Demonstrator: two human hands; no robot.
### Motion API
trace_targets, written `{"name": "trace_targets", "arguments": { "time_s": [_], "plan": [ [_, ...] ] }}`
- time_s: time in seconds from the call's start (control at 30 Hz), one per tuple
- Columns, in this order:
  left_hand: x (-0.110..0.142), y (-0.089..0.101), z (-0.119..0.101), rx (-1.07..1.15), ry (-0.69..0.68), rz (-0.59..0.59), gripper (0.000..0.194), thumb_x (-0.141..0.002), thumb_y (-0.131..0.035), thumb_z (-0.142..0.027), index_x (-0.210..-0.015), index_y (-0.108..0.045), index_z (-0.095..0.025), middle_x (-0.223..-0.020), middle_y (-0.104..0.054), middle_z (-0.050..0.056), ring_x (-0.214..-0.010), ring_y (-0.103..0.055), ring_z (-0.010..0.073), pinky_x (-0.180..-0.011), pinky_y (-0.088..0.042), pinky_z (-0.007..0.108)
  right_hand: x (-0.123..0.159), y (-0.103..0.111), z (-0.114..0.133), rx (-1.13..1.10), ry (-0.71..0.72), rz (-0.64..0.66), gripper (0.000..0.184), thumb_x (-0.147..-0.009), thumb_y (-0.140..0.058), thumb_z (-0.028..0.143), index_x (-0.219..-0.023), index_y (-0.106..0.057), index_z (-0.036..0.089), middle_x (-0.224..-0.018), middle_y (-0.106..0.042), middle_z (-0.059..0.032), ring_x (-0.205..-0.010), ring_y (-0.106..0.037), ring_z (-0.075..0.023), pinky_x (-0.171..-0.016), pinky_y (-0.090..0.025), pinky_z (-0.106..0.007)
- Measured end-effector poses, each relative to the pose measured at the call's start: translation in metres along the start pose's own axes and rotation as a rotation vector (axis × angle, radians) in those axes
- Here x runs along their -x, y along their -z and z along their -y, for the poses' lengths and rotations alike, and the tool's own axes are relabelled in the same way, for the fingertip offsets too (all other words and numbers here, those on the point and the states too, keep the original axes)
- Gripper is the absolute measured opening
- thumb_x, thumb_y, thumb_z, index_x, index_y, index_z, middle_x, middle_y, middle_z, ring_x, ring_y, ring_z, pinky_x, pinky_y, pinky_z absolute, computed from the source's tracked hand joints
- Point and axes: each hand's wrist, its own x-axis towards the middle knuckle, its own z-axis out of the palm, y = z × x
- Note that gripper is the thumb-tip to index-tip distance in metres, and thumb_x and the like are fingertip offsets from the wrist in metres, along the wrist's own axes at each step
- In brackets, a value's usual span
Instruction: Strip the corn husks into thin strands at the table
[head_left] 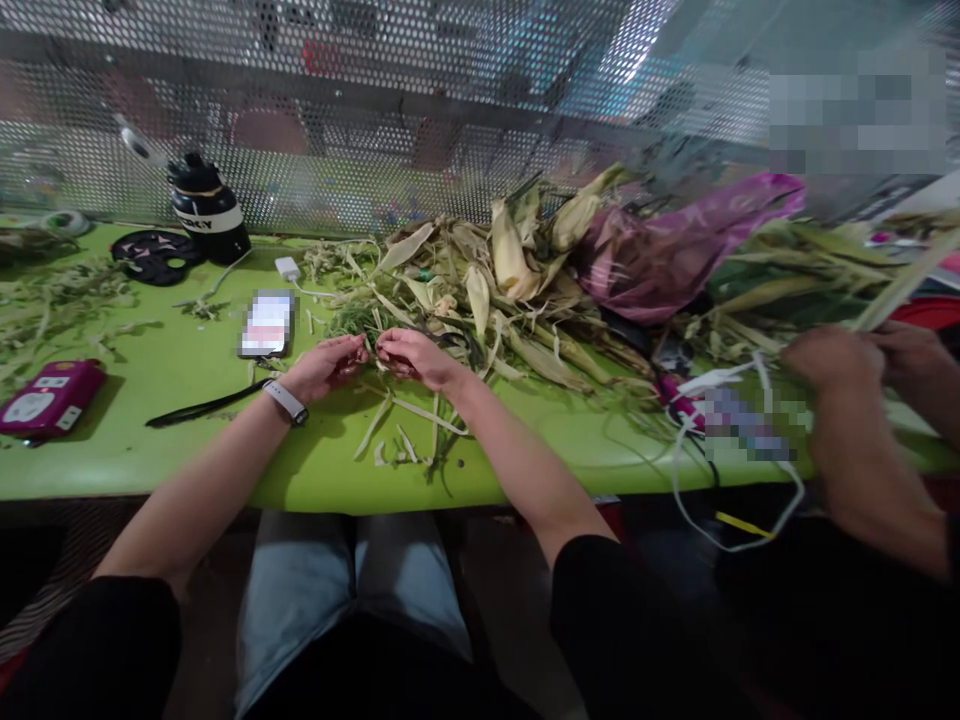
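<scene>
My left hand (330, 365), with a pale watch band at the wrist, is closed in a pinch over the green table. Facing it a short gap away, my right hand (416, 358) also has its fingertips pressed together. What lies between the fingers is too small to make out. Thin green strands (361, 320) lie just behind both hands. Beyond my right hand spreads a heap of dry corn husks (517, 255). Several pale husk strips (405, 445) are scattered on the tabletop below my hands.
A lit phone (268, 323), black strap (206, 405) and magenta device (52, 400) lie left, with a dark bottle (206, 210) behind. A pink plastic bag (660, 260) rests on the husks. At right, another person's hands (832, 360) hold a long pale strip; a white cable (679, 490) hangs over the edge.
</scene>
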Motion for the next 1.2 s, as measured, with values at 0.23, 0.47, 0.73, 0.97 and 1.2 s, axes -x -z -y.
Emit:
{"name": "trace_targets", "arguments": {
  "time_s": [0.23,0.47,0.73,0.97,1.2],
  "plan": [
    [0.000,0.004,0.000,-0.232,-0.011,0.008,0.031,-0.072,-0.079,-0.033,-0.064,-0.060,-0.010,-0.062,-0.057,-0.001,-0.043,-0.037,0.0005,-0.038,-0.025,0.013,0.004,0.000,0.004,0.475,0.001,0.027,0.009,-0.092,-0.044,0.012,-0.086,-0.047,0.018,-0.063,-0.047,0.0075,-0.047,-0.045,-0.0048,-0.046,-0.038,-0.017],
    [0.000,0.005,-0.002,-0.353,-0.003,0.009,0.027,-0.074,-0.077,-0.032,-0.066,-0.061,-0.011,-0.061,-0.056,0.000,-0.045,-0.039,0.0017,-0.040,-0.024,0.014,0.007,-0.001,0.006,0.564,0.008,0.079,0.011,-0.093,-0.044,0.011,-0.085,-0.046,0.019,-0.067,-0.043,0.0063,-0.055,-0.049,-0.0066,-0.052,-0.047,-0.019],
    [-0.001,0.008,0.002,-0.292,0.004,0.008,0.030,-0.075,-0.077,-0.037,-0.066,-0.064,-0.011,-0.061,-0.060,0.001,-0.047,-0.048,0.0041,-0.044,-0.037,0.015,0.005,-0.001,0.005,0.482,-0.054,0.023,0.008,-0.092,-0.046,0.012,-0.085,-0.048,0.017,-0.065,-0.050,0.0053,-0.054,-0.050,-0.0079,-0.057,-0.045,-0.022],
    [-0.002,0.011,0.001,-0.188,-0.010,-0.082,0.029,-0.064,-0.086,-0.029,-0.081,-0.073,-0.011,-0.074,-0.067,0.003,-0.056,-0.055,0.0051,-0.049,-0.044,0.014,0.006,0.006,0.010,0.472,-0.002,-0.047,0.008,-0.092,-0.046,0.018,-0.094,-0.053,0.016,-0.057,-0.053,0.0055,-0.051,-0.051,-0.0091,-0.052,-0.041,-0.020],
    [-0.001,0.005,0.004,-0.374,-0.076,-0.071,0.044,-0.056,-0.089,-0.031,-0.092,-0.072,-0.012,-0.082,-0.073,0.006,-0.062,-0.063,0.0096,-0.053,-0.046,0.018,0.007,0.005,0.011,0.651,0.210,-0.126,0.007,-0.084,-0.049,0.020,-0.082,-0.053,0.014,-0.119,-0.057,-0.0107,-0.062,-0.050,-0.0058,-0.063,-0.046,-0.025]
  ]
}}
